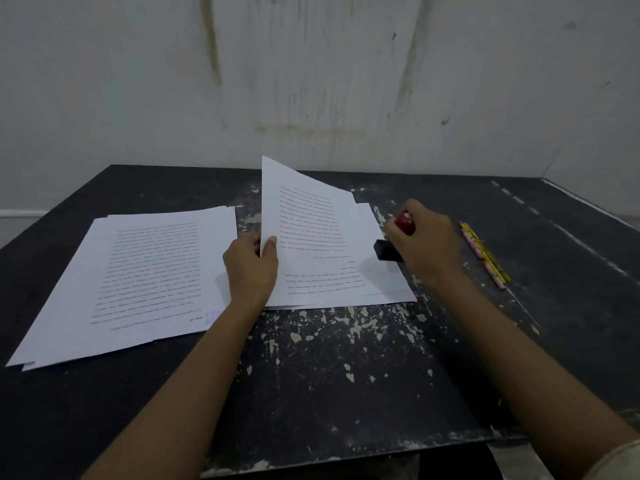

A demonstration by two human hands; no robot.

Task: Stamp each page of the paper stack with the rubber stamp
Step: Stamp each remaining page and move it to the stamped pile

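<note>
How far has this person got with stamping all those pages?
Done: the left pile, its top page showing a blue stamp mark. In hand: the left hand lifts a sheet off the right stack while the right hand holds the rubber stamp. Left: the sheets under it.
</note>
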